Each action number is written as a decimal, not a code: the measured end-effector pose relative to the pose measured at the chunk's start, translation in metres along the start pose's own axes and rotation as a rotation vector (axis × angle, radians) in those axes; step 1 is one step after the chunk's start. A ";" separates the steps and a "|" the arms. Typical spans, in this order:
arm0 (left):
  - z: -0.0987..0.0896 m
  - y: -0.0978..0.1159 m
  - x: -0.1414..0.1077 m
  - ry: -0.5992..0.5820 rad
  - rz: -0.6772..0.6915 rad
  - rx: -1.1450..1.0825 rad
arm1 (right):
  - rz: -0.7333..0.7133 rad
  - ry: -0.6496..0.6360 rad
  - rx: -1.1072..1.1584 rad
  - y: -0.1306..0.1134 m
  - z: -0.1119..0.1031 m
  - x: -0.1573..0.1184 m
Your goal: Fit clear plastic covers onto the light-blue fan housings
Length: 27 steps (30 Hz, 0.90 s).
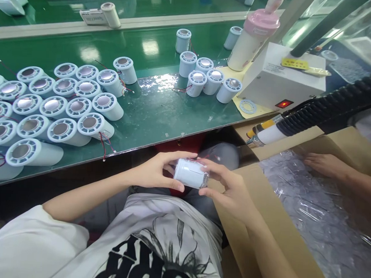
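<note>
A light-blue cylinder [190,174] with a clear plastic sleeve around it lies on its side between my two hands, over my lap. My left hand [155,170] grips its left end, thumb below and fingers above. On the right end, my right hand [225,186] closes fingers and thumb round the clear sleeve. A thin red wire shows above the cylinder, partly hidden by the fingers. On the green bench in front stand several similar light-blue cylinders [63,131] with round metal discs in their tops and red and dark wires.
A cardboard box [244,207] at right holds clear plastic sleeves [308,210], with another person's hand [325,165] in it. A white machine box [280,77] with a lit red switch, a pink-lidded bottle [254,35] and a black corrugated hose [328,106] occupy the right side.
</note>
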<state>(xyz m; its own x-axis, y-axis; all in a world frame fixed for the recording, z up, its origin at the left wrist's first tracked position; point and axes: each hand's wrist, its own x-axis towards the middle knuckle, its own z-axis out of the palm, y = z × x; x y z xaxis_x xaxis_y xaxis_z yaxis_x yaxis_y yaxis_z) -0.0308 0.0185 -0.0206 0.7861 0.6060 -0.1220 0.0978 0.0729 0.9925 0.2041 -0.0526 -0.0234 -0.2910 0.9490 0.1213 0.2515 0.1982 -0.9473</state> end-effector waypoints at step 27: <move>-0.005 0.012 -0.005 -0.061 0.199 0.231 | 0.571 0.029 0.588 -0.013 0.007 0.011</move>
<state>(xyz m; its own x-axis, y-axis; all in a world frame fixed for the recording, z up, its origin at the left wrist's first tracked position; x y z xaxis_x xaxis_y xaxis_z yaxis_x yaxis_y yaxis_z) -0.0362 0.0200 -0.0081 0.8382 0.5412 0.0677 0.0692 -0.2286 0.9711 0.1911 -0.0461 -0.0114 -0.2388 0.8724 -0.4266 -0.1737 -0.4706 -0.8651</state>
